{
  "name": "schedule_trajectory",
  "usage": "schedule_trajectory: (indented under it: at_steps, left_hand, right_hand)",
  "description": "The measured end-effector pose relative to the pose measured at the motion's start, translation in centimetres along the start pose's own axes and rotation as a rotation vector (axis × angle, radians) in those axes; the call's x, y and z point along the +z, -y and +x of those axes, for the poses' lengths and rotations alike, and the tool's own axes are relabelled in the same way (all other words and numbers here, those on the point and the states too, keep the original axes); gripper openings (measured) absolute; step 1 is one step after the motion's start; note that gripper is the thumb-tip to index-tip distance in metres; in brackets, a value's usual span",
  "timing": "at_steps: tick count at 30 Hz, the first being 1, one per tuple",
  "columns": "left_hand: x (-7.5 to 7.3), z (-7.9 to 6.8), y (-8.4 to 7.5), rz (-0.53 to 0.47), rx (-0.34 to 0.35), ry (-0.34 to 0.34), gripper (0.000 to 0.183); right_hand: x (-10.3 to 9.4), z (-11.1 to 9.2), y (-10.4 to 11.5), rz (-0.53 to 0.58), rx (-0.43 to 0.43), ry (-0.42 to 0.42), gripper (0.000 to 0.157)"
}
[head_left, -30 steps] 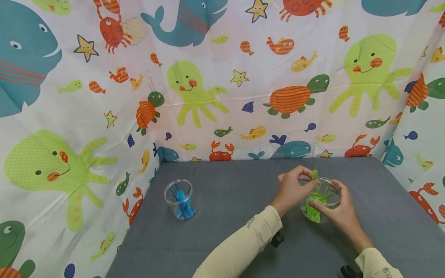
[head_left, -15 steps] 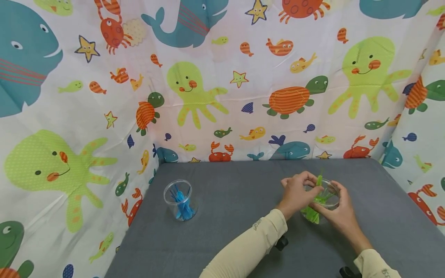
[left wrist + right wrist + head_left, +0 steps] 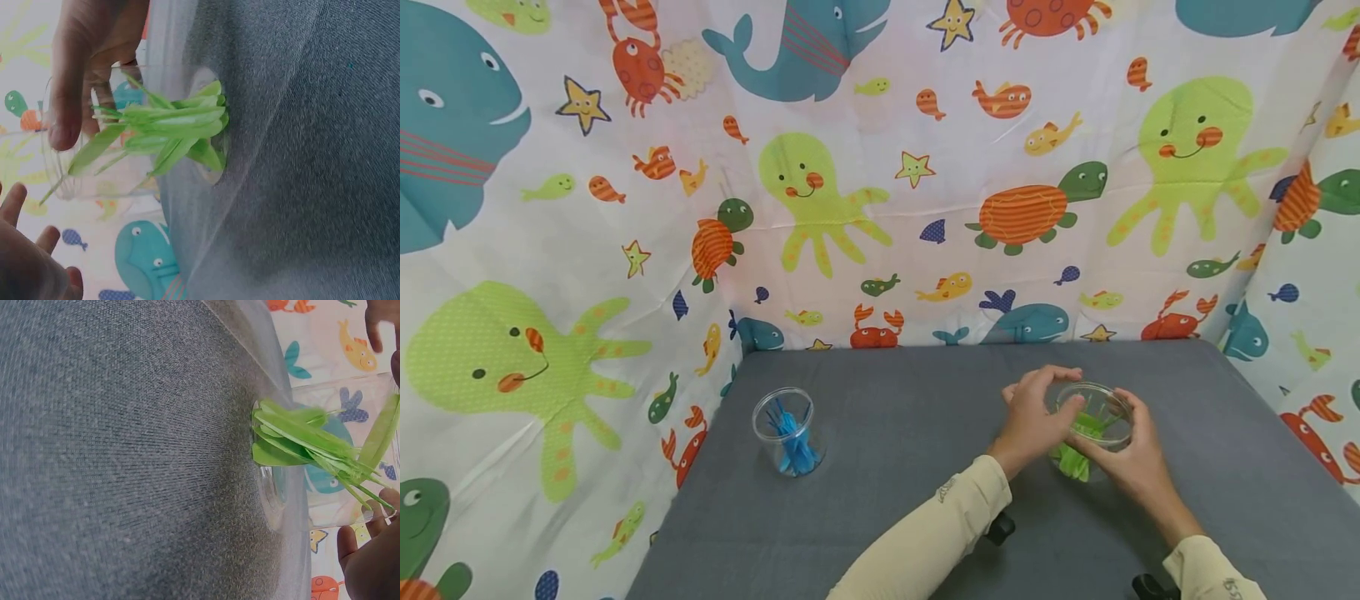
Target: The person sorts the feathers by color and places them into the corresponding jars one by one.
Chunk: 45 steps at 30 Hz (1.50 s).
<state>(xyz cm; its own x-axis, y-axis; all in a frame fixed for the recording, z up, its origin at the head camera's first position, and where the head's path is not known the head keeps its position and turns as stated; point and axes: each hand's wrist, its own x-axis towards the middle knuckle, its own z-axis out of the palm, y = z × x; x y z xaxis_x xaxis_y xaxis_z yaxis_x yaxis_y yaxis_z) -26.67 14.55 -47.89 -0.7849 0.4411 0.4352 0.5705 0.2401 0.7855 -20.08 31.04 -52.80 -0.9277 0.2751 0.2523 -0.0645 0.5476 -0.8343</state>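
A clear jar [image 3: 1093, 446] stands at the right of the grey table, with several green feathers [image 3: 169, 125] in it, quills toward the mouth. In the left wrist view one green feather leans apart from the bunch, near the jar's mouth. My right hand [image 3: 1142, 462] grips the jar around its upper wall, thumb in front and fingers on the far right side. By the left side of the rim is my left hand [image 3: 1037, 417], thumb and fingers spread apart, nothing between them. Whether it touches the rim I cannot tell.
Another clear jar [image 3: 790, 433] with several blue feathers [image 3: 797, 446] stands at the left of the grey table [image 3: 887, 483]. A curtain [image 3: 850, 167] printed with sea animals hangs behind and along both sides.
My left hand pinched a green feather over the jar's mouth, lowered it and let it go. Its fingers have spread. My right hand has kept its grip on the jar.
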Motion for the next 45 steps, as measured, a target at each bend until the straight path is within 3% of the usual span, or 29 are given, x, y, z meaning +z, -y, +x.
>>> schedule_trajectory:
  at_steps: [4,9,25,35,40,45]
  left_hand:
    - [-1.2,-0.2,0.1,-0.029,-0.015,-0.083,0.022]
    - [-2.2,-0.5,0.7,-0.028,-0.082,-0.122,0.016]
    - [-1.5,-1.2,1.9,0.084,-0.223,-0.074,0.023]
    - [-0.8,-0.9,2.1,0.156,-0.217,-0.095,0.011]
    - [-1.0,-0.8,1.9,0.145,-0.213,-0.113,0.012]
    - [-1.4,-0.5,1.6,0.108,-0.158,-0.145,0.013]
  right_hand:
    - [0.0,0.1,0.2,0.013,0.006,-0.003,0.11]
    - [-0.1,0.0,0.4,0.01,0.018,0.001,0.111]
    - [0.1,0.0,0.2,-0.005,0.008,0.001,0.111]
    - [0.1,0.0,0.1,-0.001,0.014,0.001,0.111]
    - [0.1,0.0,0.1,0.01,0.013,-0.001,0.111]
    - [0.1,0.0,0.1,0.011,0.006,-0.009,0.11]
